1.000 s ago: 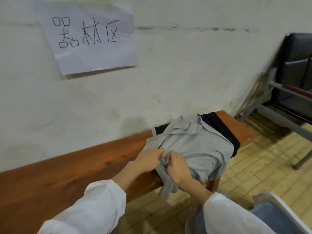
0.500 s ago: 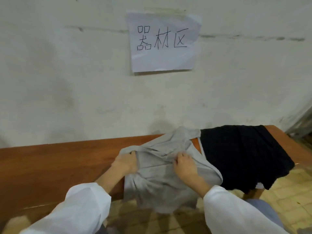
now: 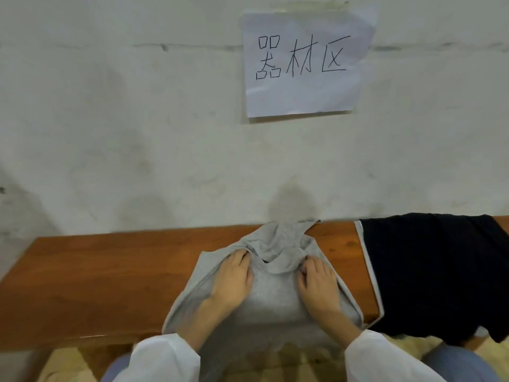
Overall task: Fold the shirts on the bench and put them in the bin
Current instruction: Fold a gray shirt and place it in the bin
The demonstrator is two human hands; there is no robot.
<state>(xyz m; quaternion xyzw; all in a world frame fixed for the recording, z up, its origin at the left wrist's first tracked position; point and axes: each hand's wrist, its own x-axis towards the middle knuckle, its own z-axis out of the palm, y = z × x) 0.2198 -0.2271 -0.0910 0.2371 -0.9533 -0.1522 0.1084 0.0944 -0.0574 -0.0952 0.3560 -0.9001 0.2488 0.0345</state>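
Observation:
A grey shirt (image 3: 271, 296) lies on the brown wooden bench (image 3: 110, 277), its lower part hanging over the front edge. My left hand (image 3: 234, 279) and my right hand (image 3: 319, 285) rest on it side by side, fingers curled into the bunched cloth near its collar. A black shirt (image 3: 440, 271) with a pale trim lies spread on the bench to the right, apart from my hands. No bin is in view.
A white wall stands right behind the bench, with a paper sign (image 3: 303, 64) taped to it. Yellowish floor tiles (image 3: 292, 362) show under the bench. My white sleeves and blue trousers fill the bottom edge.
The grey shirt has been dragged left off the black shirt onto bare bench. My hands have spread apart on it, and the view has swung left to face the wall.

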